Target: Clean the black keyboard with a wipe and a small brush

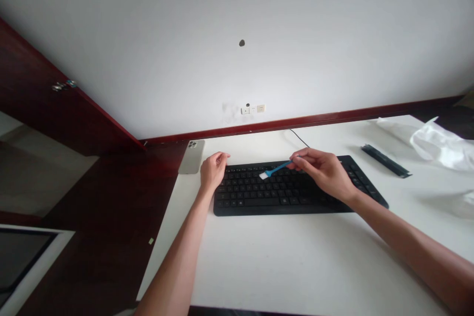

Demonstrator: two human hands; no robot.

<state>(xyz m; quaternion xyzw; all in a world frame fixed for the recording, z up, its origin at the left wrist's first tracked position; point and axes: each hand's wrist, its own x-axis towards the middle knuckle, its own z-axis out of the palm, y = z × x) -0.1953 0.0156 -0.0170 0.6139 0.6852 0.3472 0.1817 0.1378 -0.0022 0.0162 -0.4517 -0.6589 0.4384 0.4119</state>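
A black keyboard (pixel 259 202) lies flat on the white table (pixel 281 261). At its upper left corner is my left hand (pixel 214 170), with the fingers curled in against the edge; the fingertips are partly hidden. My right hand (pixel 322 170) pinches the handle of a small blue brush (pixel 277 168) between thumb and fingers, above the right half of the keys. The brush points left, and its white bristles are over the upper middle keys, though whether they touch them I cannot tell.
A phone (pixel 191 157) lies face down at the table's left edge. To the right are a long black strip-like piece (pixel 385 161) and a crumpled white bag (pixel 433 143). A thin cable (pixel 299 138) runs behind the keyboard towards the wall, which has sockets (pixel 253 109).
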